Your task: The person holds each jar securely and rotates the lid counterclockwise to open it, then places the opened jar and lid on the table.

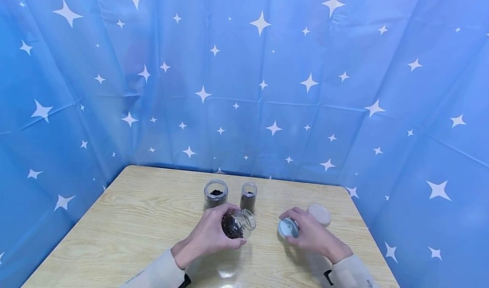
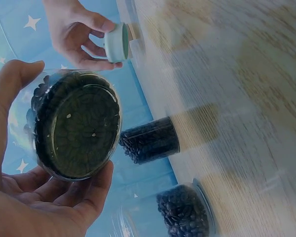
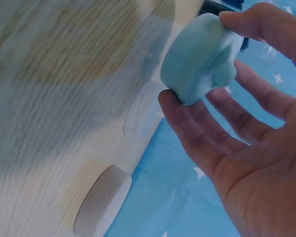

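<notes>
No writing shows on anything. Your left hand [image 1: 208, 237] grips a tilted, open jar of beans [image 1: 237, 225] above the table [image 1: 126, 220]; your right hand [image 1: 311, 235] pinches its blue lid [image 1: 288, 228]. At 12 o'clock stand 2 jars [image 1: 215, 193]; a white lid [image 1: 319, 213] lies at 2.

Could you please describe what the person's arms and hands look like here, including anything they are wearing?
Both hands are bare, with no gloves or rings to be seen. The left hand and the right hand each come out of a long, pale beige sleeve, the left sleeve and the right sleeve. A dark band or strap shows at each cuff. No markings can be read.
</notes>
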{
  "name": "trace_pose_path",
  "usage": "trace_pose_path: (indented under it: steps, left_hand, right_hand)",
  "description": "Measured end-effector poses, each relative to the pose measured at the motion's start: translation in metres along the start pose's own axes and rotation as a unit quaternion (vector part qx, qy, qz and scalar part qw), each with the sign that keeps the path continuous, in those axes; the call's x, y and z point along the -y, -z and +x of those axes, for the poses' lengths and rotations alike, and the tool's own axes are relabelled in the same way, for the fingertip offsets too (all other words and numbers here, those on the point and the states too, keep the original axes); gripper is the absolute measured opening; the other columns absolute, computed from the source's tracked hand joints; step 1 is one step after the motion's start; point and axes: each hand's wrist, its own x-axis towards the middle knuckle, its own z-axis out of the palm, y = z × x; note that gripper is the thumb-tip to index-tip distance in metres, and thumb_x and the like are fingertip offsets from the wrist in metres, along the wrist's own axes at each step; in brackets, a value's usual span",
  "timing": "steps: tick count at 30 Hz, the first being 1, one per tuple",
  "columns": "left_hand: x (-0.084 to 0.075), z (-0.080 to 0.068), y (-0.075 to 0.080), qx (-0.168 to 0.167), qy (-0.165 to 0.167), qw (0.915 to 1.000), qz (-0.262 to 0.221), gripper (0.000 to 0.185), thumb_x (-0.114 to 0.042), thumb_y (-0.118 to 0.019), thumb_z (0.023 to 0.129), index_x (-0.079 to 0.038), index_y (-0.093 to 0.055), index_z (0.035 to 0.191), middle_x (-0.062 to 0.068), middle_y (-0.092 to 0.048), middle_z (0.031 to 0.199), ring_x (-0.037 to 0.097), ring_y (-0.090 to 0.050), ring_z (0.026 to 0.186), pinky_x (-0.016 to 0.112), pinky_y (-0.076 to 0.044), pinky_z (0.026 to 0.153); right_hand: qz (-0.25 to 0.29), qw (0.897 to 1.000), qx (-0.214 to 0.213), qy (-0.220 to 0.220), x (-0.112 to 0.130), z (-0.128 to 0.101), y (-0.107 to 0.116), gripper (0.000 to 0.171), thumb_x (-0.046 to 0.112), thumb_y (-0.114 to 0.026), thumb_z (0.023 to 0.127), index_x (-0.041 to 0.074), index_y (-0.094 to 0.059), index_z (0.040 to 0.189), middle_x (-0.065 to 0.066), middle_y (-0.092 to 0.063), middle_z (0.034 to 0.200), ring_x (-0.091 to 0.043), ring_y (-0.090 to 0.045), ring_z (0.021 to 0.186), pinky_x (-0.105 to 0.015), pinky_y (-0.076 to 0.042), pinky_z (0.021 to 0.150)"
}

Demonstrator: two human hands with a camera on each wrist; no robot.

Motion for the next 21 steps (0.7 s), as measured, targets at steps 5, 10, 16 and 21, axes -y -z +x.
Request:
trace_pose_path:
  steps: [5,10,16,21]
  left_hand:
    - [0.0002,0.0008,-0.0006,-0.002,0.004,1.0000,-0.003,0.082,-0.037,-0.111,0.072,-0.015,-0.075,0.142,0.001,-0.085,0.134,0.016,-0.080,0.118,0.035,-0.067,0.103]
    - [0.0009,0.0015,-0.0015,-0.004,0.005,1.0000,0.000,0.082,-0.037,-0.111,0.071,-0.015,-0.075,0.141,0.001,-0.085,0.134,0.017,-0.081,0.119,0.037,-0.067,0.104]
    - [0.0014,0.0017,-0.0025,-0.007,0.009,0.9999,-0.003,0.082,-0.037,-0.111,0.072,-0.014,-0.075,0.142,0.002,-0.084,0.134,0.019,-0.081,0.120,0.038,-0.067,0.105]
    - [0.0027,0.0023,-0.0037,-0.008,0.013,0.9999,0.001,0.081,-0.039,-0.111,0.073,-0.014,-0.075,0.141,0.004,-0.084,0.135,0.022,-0.081,0.120,0.040,-0.067,0.104]
  right_hand:
    - [-0.007,1.000,0.024,0.010,-0.0015,-0.0006,-0.0034,0.056,0.014,-0.103,0.080,0.016,-0.079,0.131,-0.001,-0.078,0.128,-0.028,-0.077,0.116,-0.055,-0.067,0.105]
    - [-0.010,0.999,0.041,0.008,-0.0033,-0.0001,-0.0067,0.056,0.015,-0.105,0.080,0.015,-0.081,0.130,-0.001,-0.078,0.128,-0.029,-0.077,0.118,-0.056,-0.067,0.105]
    - [-0.010,0.999,0.046,0.018,-0.0030,0.0003,-0.0085,0.055,0.016,-0.105,0.080,0.013,-0.082,0.129,-0.004,-0.079,0.129,-0.030,-0.078,0.116,-0.055,-0.068,0.102]
    - [-0.017,0.998,0.054,0.024,-0.0016,0.0004,-0.0084,0.053,0.018,-0.105,0.083,0.014,-0.082,0.130,-0.003,-0.080,0.130,-0.030,-0.078,0.118,-0.055,-0.069,0.101]
